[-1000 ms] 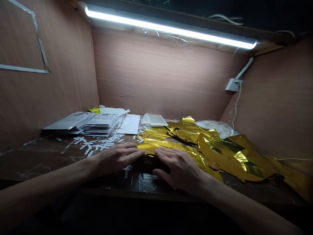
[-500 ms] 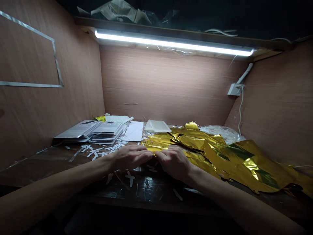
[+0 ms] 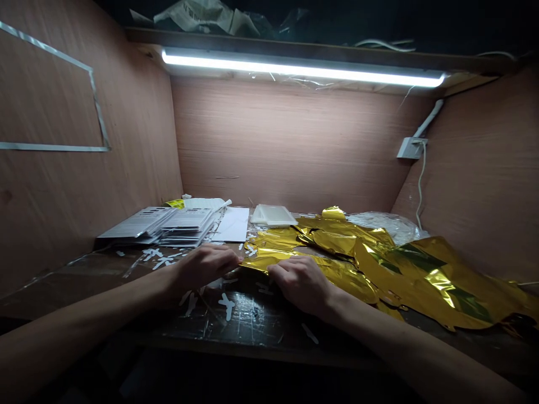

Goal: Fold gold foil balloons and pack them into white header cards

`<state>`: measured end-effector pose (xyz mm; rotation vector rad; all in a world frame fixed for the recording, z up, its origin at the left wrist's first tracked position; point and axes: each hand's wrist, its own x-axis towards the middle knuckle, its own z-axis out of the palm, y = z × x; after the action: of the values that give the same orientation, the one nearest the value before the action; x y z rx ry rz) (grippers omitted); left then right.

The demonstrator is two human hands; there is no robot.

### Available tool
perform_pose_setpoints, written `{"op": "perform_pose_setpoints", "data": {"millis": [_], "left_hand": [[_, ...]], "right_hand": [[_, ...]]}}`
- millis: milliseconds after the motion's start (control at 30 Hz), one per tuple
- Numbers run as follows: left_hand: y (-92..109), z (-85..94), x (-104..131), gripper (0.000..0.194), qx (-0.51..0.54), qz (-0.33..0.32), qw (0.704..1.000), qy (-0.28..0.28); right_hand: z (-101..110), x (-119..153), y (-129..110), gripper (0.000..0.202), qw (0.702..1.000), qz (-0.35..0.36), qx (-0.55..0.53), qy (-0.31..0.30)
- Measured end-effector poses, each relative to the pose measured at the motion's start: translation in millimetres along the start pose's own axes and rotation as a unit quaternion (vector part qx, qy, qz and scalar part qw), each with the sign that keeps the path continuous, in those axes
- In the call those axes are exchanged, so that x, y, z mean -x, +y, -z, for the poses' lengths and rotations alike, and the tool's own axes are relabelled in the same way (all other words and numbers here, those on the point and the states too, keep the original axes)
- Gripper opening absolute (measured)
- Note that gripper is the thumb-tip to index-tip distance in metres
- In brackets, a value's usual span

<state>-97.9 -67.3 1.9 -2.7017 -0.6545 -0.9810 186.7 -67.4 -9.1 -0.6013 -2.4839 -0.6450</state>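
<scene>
Pinching the near left corner of a strip of gold foil (image 3: pixel 263 261), the left hand (image 3: pixel 210 264) has thumb and fingers pressed together. Right hand (image 3: pixel 301 280) curled closed on the same near edge, knuckles up, thumb mostly hidden from this angle. Foil lies at the front of the dark bench (image 3: pixel 256 325), its edge running between the two hands, the rest spreading rightward under larger crumpled gold sheets (image 3: pixel 416 280). White paper scraps (image 3: pixel 227 307) scattered in front of and left of the hands. Back left: stacks of printed cards (image 3: pixel 189 217), a plain white card (image 3: pixel 233 224) just beside. Translucent sleeves (image 3: pixel 273 215) behind the foil; lit tube (image 3: pixel 303 68) overhead.
</scene>
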Motion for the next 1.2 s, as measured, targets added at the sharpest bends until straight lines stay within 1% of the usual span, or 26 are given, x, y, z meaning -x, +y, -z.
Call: {"op": "perform_pose_setpoints", "data": {"millis": [67,167,267,333,367,400,433,500,533,567,600,633,667,700,800,867,900,933,967,1033,1067,1100,1200], "left_hand": [[-0.7,5.9,7.0,0.025,-0.005,0.017,1.000,0.005],[-6.0,15.2,18.0,0.025,-0.025,0.072,0.997,0.000],[-19.6,24.6,27.8,0.020,-0.033,0.154,0.987,-0.011],[-30.3,29.2,30.8,0.020,-0.010,0.217,0.976,-0.006],[-34.6,30.1,30.3,0.025,0.014,0.241,0.970,-0.003],[-37.5,29.6,28.3,0.036,0.047,0.253,0.966,0.002],[-38.7,27.5,24.6,0.052,0.089,0.251,0.964,0.009],[-36.1,18.6,12.9,0.085,0.187,0.227,0.955,0.024],[-32.8,12.4,5.6,0.095,0.236,0.214,0.947,0.030],[-28.9,5.7,-1.9,0.096,0.281,0.210,0.936,0.034],[-24.8,-1.0,-9.2,0.091,0.322,0.220,0.920,0.035],[-20.9,-7.3,-15.7,0.081,0.361,0.244,0.899,0.032],[-17.7,-12.7,-20.9,0.074,0.400,0.275,0.873,0.039],[-15.2,-17.1,-24.6,0.072,0.436,0.301,0.847,0.049],[-10.7,-24.6,-27.1,0.072,0.519,0.347,0.777,0.081],[-8.4,-26.7,-24.7,0.059,0.560,0.358,0.740,0.106],[-7.2,-27.4,-23.5,0.050,0.576,0.360,0.725,0.119],[-5.9,-28.1,-22.5,0.042,0.587,0.359,0.714,0.126],[-4.8,-28.7,-21.8,0.035,0.596,0.355,0.709,0.127],[-3.1,-29.5,-21.1,0.029,0.611,0.338,0.706,0.121],[-2.8,-29.3,-20.8,0.028,0.618,0.328,0.705,0.117],[-2.7,-28.7,-20.5,0.026,0.626,0.318,0.703,0.116],[-2.9,-24.4,-18.8,0.022,0.653,0.296,0.687,0.121]], "right_hand": [[-0.1,-0.9,-2.6,0.026,1.000,0.007,-0.003,0.006],[-0.6,-1.4,-6.1,0.029,1.000,0.006,-0.003,0.022],[-0.9,-0.3,-7.4,0.028,0.999,-0.005,-0.003,0.052],[-0.5,0.5,-6.6,0.027,0.997,-0.021,-0.002,0.079],[-0.2,0.7,-5.8,0.027,0.995,-0.033,-0.001,0.093],[0.1,0.6,-5.0,0.027,0.993,-0.046,-0.002,0.106],[0.3,0.3,-4.2,0.028,0.991,-0.060,-0.003,0.117],[0.3,-1.0,-3.5,0.031,0.988,-0.077,-0.010,0.132],[0.2,-1.7,-3.7,0.032,0.987,-0.081,-0.014,0.136],[0.0,-2.2,-4.2,0.033,0.987,-0.082,-0.018,0.139],[-0.3,-2.3,-4.8,0.034,0.986,-0.082,-0.024,0.142],[-0.5,-1.9,-5.4,0.034,0.986,-0.082,-0.031,0.143],[-0.7,-1.0,-5.9,0.033,0.985,-0.084,-0.040,0.144],[-0.9,0.3,-6.1,0.031,0.984,-0.088,-0.051,0.146],[-1.2,4.9,-5.6,0.022,0.981,-0.100,-0.079,0.148],[-0.8,6.4,-6.3,0.019,0.980,-0.107,-0.094,0.138],[-0.2,6.4,-7.7,0.015,0.982,-0.110,-0.099,0.121],[0.5,6.0,-9.6,0.016,0.984,-0.115,-0.099,0.097],[1.5,5.3,-12.0,0.028,0.985,-0.124,-0.096,0.067],[3.9,4.0,-16.6,0.059,0.985,-0.150,-0.081,0.003],[5.2,3.8,-17.8,0.065,0.983,-0.165,-0.072,-0.022],[6.8,4.1,-17.6,0.062,0.981,-0.176,-0.069,-0.040],[13.6,10.9,-5.9,0.027,0.980,-0.169,-0.079,-0.073]]}}
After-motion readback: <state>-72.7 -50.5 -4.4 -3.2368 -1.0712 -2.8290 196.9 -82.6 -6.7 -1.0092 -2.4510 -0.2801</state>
